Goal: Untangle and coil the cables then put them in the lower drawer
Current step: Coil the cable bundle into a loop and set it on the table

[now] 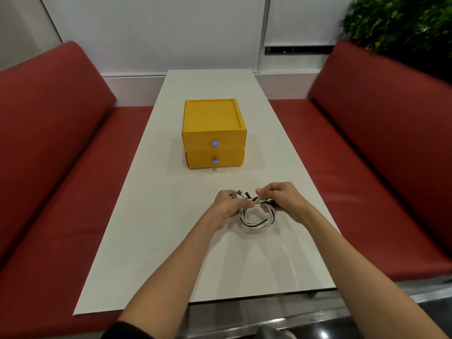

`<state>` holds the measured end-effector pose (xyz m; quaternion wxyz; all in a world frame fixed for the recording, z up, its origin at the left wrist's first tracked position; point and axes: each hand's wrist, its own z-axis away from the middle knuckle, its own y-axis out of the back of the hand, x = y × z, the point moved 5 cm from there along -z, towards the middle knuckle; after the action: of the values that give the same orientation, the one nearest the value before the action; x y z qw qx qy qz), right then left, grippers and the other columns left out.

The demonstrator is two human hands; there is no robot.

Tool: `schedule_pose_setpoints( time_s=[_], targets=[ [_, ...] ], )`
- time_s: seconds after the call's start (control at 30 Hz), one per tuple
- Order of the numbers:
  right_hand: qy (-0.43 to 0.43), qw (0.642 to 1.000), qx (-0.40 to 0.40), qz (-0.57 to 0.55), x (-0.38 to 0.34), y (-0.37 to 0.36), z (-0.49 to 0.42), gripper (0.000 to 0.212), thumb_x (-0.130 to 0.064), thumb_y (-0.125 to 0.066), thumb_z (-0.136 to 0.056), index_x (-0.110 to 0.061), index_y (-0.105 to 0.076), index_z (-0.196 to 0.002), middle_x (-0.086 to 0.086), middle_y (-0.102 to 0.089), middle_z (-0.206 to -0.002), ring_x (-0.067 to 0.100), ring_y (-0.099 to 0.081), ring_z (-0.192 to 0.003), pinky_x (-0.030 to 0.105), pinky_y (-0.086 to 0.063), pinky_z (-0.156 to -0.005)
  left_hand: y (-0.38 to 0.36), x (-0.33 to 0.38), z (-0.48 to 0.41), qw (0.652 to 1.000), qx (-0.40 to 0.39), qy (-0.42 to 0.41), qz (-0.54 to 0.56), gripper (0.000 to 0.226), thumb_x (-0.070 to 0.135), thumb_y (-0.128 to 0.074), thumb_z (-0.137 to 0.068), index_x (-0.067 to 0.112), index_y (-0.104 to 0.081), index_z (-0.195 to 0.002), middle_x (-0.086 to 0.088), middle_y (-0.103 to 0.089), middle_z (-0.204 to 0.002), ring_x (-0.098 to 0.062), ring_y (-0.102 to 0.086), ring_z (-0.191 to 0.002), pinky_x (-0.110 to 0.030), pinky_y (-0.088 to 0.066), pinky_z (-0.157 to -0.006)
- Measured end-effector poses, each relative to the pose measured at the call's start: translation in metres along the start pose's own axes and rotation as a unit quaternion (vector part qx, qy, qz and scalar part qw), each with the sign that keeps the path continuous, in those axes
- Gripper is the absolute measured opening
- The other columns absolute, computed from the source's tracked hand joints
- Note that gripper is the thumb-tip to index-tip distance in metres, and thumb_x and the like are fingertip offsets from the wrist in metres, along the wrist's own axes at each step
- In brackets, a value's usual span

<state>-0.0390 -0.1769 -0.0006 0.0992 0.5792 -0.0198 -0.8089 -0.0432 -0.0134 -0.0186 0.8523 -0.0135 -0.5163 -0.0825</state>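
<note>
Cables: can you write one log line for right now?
cables: coiled, held | left hand: gripping | right hand: gripping | lower drawer: closed

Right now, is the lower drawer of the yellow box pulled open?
No, the lower drawer sits flush with the yellow box, while both hands hold the cables nearer the camera.

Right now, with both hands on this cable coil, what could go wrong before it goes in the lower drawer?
1. The left hand and right hand both grip the coil, and the lower drawer is shut; freeing a hand to open it may let the loops spring loose.
2. The plug ends stick out at the top and could snag on the drawer.
</note>
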Motion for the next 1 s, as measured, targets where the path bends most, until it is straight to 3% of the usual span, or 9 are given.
schedule_pose_setpoints(
  time_s=[0.07,0.2,0.3,0.47,0.63,0.8,0.87,1.0],
  targets=[
    [-0.015,1.0,0.0,0.011,0.009,0.01,-0.003,0.034,-0.023,-0.075,-0.081,0.007,-0.067,-0.093,0.017,-0.068,-0.078,0.02,-0.06,-0.057,0.03,-0.05,-0.062,-0.01,-0.004,-0.006,1.0,0.005,0.003,-0.026,0.041,0.007,-0.085,-0.065,0.004,-0.063,-0.1,-0.007,-0.063,-0.084,-0.017,-0.059,-0.073,-0.023,-0.045,-0.058],
    [-0.032,0.997,0.018,0.068,0.024,0.03,-0.008,0.022,-0.027,-0.077,-0.079,-0.006,-0.07,-0.081,0.008,-0.064,-0.073,0.017,-0.058,-0.064,0.027,-0.048,-0.061,-0.028,-0.007,-0.016,0.995,0.015,-0.016,-0.101,0.035,0.013,-0.088,-0.061,0.01,-0.064,-0.086,-0.005,-0.063,-0.076,-0.025,-0.063,-0.079,-0.033,-0.05,-0.07],
    [-0.028,0.993,0.032,0.112,0.032,0.042,-0.011,0.02,-0.03,-0.077,-0.078,-0.011,-0.07,-0.074,0.0,-0.061,-0.065,0.012,-0.053,-0.061,0.023,-0.042,-0.058,-0.04,-0.007,-0.021,0.987,0.034,-0.024,-0.152,0.034,0.017,-0.088,-0.062,0.01,-0.065,-0.087,0.0,-0.06,-0.071,-0.02,-0.057,-0.074,-0.029,-0.044,-0.067],
    [0.003,0.979,0.024,0.205,0.035,0.049,-0.018,0.02,-0.03,-0.078,-0.076,-0.011,-0.075,-0.082,0.006,-0.07,-0.077,0.012,-0.057,-0.072,0.022,-0.042,-0.063,-0.049,-0.012,-0.026,0.969,0.103,-0.015,-0.222,0.054,0.031,-0.087,-0.058,0.017,-0.054,-0.099,-0.005,-0.059,-0.11,-0.023,-0.057,-0.102,-0.036,-0.049,-0.086],
    [0.013,0.969,0.015,0.246,0.035,0.051,-0.023,0.021,-0.032,-0.079,-0.074,-0.013,-0.074,-0.081,0.004,-0.061,-0.072,0.014,-0.052,-0.069,0.024,-0.037,-0.057,-0.051,-0.013,-0.024,0.97,0.115,-0.006,-0.214,0.058,0.026,-0.087,-0.058,0.015,-0.053,-0.104,-0.007,-0.059,-0.113,-0.024,-0.058,-0.103,-0.037,-0.049,-0.087],
    [0.002,0.968,-0.03,0.249,0.036,0.053,-0.029,0.016,-0.037,-0.079,-0.073,-0.023,-0.073,-0.077,0.004,-0.066,-0.078,0.016,-0.056,-0.074,0.028,-0.042,-0.065,-0.048,-0.015,-0.023,0.978,0.108,0.004,-0.18,0.061,0.021,-0.089,-0.061,0.011,-0.056,-0.112,-0.005,-0.057,-0.106,-0.019,-0.056,-0.095,-0.027,-0.044,-0.077],
    [-0.001,0.962,-0.049,0.27,0.037,0.054,-0.032,0.018,-0.045,-0.076,-0.073,-0.027,-0.074,-0.077,0.003,-0.072,-0.086,0.019,-0.063,-0.084,0.033,-0.048,-0.077,-0.046,-0.015,-0.022,0.981,0.093,0.006,-0.169,0.058,0.024,-0.086,-0.066,0.01,-0.057,-0.114,-0.006,-0.058,-0.107,-0.02,-0.058,-0.097,-0.027,-0.045,-0.079],
    [0.0,0.947,-0.072,0.314,0.033,0.054,-0.033,0.025,-0.058,-0.064,-0.075,-0.034,-0.072,-0.075,-0.005,-0.069,-0.086,0.02,-0.062,-0.095,0.045,-0.046,-0.093,-0.035,-0.015,-0.017,0.987,0.082,0.015,-0.141,0.045,0.032,-0.076,-0.078,0.012,-0.057,-0.113,-0.007,-0.061,-0.11,-0.019,-0.059,-0.1,-0.027,-0.045,-0.082]
  ],
)
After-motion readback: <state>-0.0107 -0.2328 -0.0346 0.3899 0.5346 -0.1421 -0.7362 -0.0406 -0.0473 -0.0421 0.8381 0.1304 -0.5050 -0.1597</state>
